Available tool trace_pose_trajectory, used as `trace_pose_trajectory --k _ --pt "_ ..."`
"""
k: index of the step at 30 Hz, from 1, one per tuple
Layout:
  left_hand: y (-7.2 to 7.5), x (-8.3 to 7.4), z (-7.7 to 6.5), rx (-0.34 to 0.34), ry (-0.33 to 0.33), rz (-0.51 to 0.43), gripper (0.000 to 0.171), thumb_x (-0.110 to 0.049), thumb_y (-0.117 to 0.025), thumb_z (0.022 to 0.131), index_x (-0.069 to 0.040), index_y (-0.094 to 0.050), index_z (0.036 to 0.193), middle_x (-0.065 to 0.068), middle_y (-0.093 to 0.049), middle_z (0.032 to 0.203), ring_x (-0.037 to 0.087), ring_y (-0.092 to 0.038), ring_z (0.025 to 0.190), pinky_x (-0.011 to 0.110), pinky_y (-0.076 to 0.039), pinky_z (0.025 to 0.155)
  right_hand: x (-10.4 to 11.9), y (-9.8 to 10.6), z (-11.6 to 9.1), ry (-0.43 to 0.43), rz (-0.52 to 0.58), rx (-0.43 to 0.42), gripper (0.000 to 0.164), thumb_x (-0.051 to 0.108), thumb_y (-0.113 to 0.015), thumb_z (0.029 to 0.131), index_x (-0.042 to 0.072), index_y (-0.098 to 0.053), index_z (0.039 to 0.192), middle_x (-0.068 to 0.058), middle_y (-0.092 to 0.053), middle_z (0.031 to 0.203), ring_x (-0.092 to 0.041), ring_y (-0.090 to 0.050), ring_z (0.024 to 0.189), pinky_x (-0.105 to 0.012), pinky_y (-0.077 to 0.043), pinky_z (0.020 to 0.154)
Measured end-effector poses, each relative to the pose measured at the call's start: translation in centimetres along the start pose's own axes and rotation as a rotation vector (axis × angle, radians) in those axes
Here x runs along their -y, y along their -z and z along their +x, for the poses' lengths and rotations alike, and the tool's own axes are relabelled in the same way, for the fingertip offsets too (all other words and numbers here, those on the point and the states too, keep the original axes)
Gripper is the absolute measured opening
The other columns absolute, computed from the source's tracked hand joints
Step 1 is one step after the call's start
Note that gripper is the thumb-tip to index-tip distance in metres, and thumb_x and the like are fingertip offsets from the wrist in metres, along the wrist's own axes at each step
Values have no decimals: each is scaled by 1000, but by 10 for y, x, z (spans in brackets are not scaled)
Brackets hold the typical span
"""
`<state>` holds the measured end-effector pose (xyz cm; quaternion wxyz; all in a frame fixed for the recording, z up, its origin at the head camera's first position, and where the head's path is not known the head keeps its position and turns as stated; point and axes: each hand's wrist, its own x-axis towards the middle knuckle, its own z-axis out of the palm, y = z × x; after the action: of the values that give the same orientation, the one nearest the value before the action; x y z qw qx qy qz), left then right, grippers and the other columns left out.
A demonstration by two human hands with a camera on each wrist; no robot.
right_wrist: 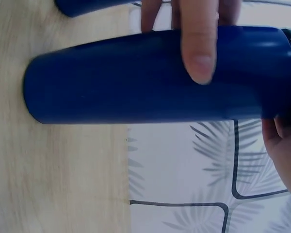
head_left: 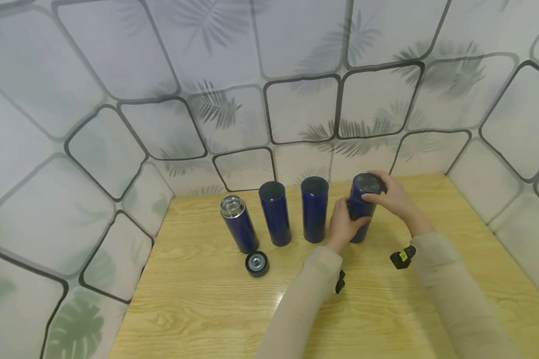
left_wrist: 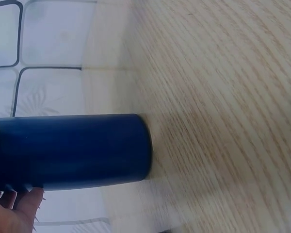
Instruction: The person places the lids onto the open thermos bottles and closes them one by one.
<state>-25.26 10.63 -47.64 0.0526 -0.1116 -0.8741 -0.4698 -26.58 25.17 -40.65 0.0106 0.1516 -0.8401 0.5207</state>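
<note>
A dark blue thermos flask (head_left: 360, 234) stands on the table at the right end of a row. Around its body curls my left hand (head_left: 341, 228), its thumb across the front in the right wrist view. My right hand (head_left: 394, 200) grips the flask's dark top (head_left: 367, 182), with thumb and fingers on opposite sides. The flask's base (left_wrist: 144, 148) is at the tabletop in the left wrist view. Left of it stand two more blue flasks with dark tops, a middle-right one (head_left: 315, 212) and a middle-left one (head_left: 275, 214).
At the row's left end is an uncapped blue flask (head_left: 242, 229) with a steel mouth. A black lid (head_left: 257, 264) lies in front of it on the wood-grain table (head_left: 197, 309). Patterned walls (head_left: 301, 109) border the table at the back and sides.
</note>
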Motion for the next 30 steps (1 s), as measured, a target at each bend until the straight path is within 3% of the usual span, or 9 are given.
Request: trace_pose_trajectory --k 5,9,15,18,21,24,30 --pt "-4 0 -1 3 0 -2 60 -32 -70 74 -7 -40 119 2 -44 109 13 -49 100 21 -41 85 4 5 0 8 -39 51 66 13 -63 82 -5 -26 134 -29 -36 125 -44 -36 112 -56 -29 90" --pt "-4 -1 -2 -15 -8 15 60 -32 -69 74 -6 -39 118 2 -43 107 13 -49 99 21 -41 84 6 2 -1 -21 -150 16 73 24 -65 81 -4 -25 135 -30 -37 125 -45 -36 112 -57 -30 89" --pt "-6 -2 -2 -32 -13 51 59 -33 -70 74 -5 -40 117 3 -43 106 14 -49 98 20 -41 84 5 -16 -5 12 -252 -204 73 28 -70 76 -7 -33 128 -30 -43 118 -43 -43 104 -54 -35 84" --pt "-5 0 -1 -45 -15 66 59 -33 -70 74 -4 -40 117 4 -44 107 15 -49 100 20 -40 85 6 -29 -5 11 -219 -323 72 29 -72 74 -8 -37 125 -28 -45 115 -42 -44 102 -53 -35 84" --pt "-3 2 0 -51 -21 72 59 -33 -70 75 -4 -40 117 5 -44 108 16 -48 101 21 -40 86 6 -35 -4 -23 -171 -370 75 33 -71 73 -7 -36 126 -26 -44 115 -41 -44 103 -52 -35 84" --pt "-2 3 0 -42 -30 60 58 -32 -70 75 -4 -40 116 5 -43 107 15 -48 100 21 -40 86 3 -32 -3 -30 -138 -316 77 33 -70 75 -7 -31 128 -27 -40 119 -42 -41 106 -53 -34 86" --pt "-3 1 -1 -4 -16 56 59 -36 -68 75 -5 -39 116 2 -41 106 13 -46 100 21 -40 86 3 -12 -5 -28 5 -64 75 23 -59 85 -2 -13 139 -29 -23 134 -44 -27 120 -57 -26 92"
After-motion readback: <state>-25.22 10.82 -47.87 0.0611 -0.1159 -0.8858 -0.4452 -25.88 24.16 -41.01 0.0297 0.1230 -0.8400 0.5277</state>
